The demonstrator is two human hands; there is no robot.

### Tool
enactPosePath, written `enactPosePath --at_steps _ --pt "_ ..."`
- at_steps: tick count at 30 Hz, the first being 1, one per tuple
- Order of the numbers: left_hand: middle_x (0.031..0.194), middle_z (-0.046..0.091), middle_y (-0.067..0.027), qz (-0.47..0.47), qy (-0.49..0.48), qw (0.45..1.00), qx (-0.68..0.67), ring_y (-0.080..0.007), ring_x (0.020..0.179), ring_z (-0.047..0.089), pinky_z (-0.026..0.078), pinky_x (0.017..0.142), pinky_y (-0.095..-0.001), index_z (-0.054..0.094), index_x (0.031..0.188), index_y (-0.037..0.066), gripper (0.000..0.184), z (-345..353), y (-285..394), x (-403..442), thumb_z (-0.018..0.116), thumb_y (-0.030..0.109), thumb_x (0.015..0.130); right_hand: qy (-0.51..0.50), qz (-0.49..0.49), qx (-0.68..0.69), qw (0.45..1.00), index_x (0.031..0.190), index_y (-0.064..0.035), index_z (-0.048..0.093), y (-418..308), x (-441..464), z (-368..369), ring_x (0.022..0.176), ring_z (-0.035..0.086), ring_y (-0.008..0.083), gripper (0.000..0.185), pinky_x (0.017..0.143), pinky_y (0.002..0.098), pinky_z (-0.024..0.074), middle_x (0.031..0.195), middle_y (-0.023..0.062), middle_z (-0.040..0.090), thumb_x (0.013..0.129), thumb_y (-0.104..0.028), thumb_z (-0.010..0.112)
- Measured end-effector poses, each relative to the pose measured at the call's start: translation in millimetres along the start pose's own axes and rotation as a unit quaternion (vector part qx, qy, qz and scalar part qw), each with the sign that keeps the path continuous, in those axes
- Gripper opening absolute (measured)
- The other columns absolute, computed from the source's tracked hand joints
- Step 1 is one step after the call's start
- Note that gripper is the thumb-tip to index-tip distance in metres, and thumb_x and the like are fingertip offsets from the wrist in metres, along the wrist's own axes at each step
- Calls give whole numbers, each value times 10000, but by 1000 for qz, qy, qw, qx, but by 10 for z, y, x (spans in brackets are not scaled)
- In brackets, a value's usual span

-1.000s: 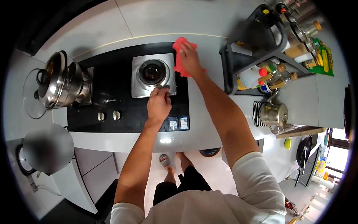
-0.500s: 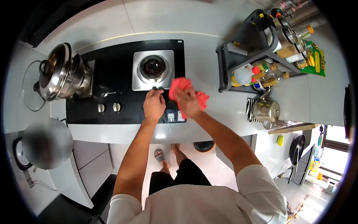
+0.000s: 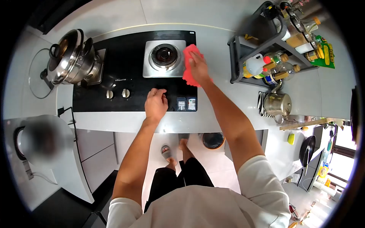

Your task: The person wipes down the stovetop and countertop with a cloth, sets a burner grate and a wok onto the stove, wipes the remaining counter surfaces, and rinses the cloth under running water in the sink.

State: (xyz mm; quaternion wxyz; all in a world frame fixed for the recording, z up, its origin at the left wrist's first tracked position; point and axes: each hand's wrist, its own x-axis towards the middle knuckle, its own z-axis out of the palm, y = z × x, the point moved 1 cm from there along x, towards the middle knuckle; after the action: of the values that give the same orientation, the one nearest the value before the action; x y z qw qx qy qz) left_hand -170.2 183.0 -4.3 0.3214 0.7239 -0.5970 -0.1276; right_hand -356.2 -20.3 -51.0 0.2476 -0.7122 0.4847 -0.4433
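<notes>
My right hand [image 3: 198, 68] presses a red cloth [image 3: 189, 72] against the right edge of the black glass cooktop [image 3: 125, 72], beside the square steel plate of the right burner [image 3: 165, 57]. The cloth lies partly on the glass and partly on the grey counter. In front of that burner, my left hand [image 3: 156, 103] rests on the cooktop with its fingers curled in. Whatever may be under those fingers is hidden. Two metal knobs [image 3: 125, 93] stand on the glass to its left.
A lidded steel pot [image 3: 72, 60] sits on the left burner, with a glass lid [image 3: 40, 76] against the wall. On the right are a grey rack [image 3: 237, 62] with bottles and jars, and a metal kettle [image 3: 277, 104]. A black pan [image 3: 307, 150] lies farther right.
My right hand and the cloth have moved away from me along the cooktop's right edge. My left hand stays curled, now lower relative to the burner plate. The camera view has shifted slightly.
</notes>
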Motion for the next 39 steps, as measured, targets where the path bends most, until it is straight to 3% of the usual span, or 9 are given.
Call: enactPosePath --at_steps 2,9,12,14,15,20,22,31,39 --pt "1032 696 -128 1 2 1000 -12 -363 1021 695 593 881 -484 796 1100 71 208 -7 -32 -14 716 25 913 -59 -106 -225 967 1402 -99 723 31 9 265 1288 604 360 353 1138 438 474 1449 115 686 1071 -178 629" --pt "1048 698 -122 -17 0 1000 -12 -354 1037 695 592 889 -474 796 1098 75 201 -25 -69 -177 716 32 918 -247 -261 -229 905 1297 -109 774 -375 -1353 -243 1238 612 333 302 1098 419 494 1433 85 704 1025 -101 644" --pt "1054 699 -117 -5 12 1000 5 -353 1038 695 594 886 -476 796 1095 77 198 -128 -15 -113 716 37 919 -251 -141 23 957 1261 -75 770 -672 -1343 -423 1092 659 259 244 1003 384 530 1274 94 760 1054 -100 642" --pt "1057 699 -115 2 11 1000 -7 -352 1039 696 595 887 -477 796 1091 76 194 -147 7 -85 716 38 918 -141 221 107 959 1243 -42 756 -652 -1295 -481 940 639 180 228 898 345 537 1088 107 760 1111 -149 604" --pt "1057 699 -115 1 11 1000 -6 -352 1039 696 595 887 -477 796 1091 76 194 -153 22 -62 716 38 918 -116 230 70 964 1275 -30 736 -561 -1146 -496 868 594 137 285 833 329 529 978 114 725 1147 -218 564" --pt "1047 702 -114 -12 -1 1000 -6 -353 1036 698 597 884 -470 797 1093 73 203 -67 65 99 715 32 912 -17 148 69 986 1347 -33 704 -308 -58 -141 1059 709 337 316 982 435 545 1172 176 757 1122 -197 553" --pt "1039 703 -135 -2 5 1000 -8 -368 1011 701 593 875 -472 793 1099 62 210 -15 79 118 713 19 909 -22 -46 -104 993 1350 -38 712 -111 272 149 1254 646 372 330 1084 458 508 1366 159 700 1068 -161 591" --pt "1041 709 -127 -33 7 999 -14 -362 1018 703 597 876 -469 796 1091 65 218 116 -51 268 727 12 892 -124 -236 -199 943 1289 -64 734 -230 -394 44 1154 594 377 382 1043 461 497 1456 100 641 914 -74 661" --pt "1054 714 -124 -31 10 999 2 -360 1034 701 592 897 -464 797 1100 67 212 98 -89 512 725 30 904 -150 -174 -210 950 1317 -63 721 -206 -171 74 1281 608 397 345 1144 489 460 1452 126 669 984 -39 634"
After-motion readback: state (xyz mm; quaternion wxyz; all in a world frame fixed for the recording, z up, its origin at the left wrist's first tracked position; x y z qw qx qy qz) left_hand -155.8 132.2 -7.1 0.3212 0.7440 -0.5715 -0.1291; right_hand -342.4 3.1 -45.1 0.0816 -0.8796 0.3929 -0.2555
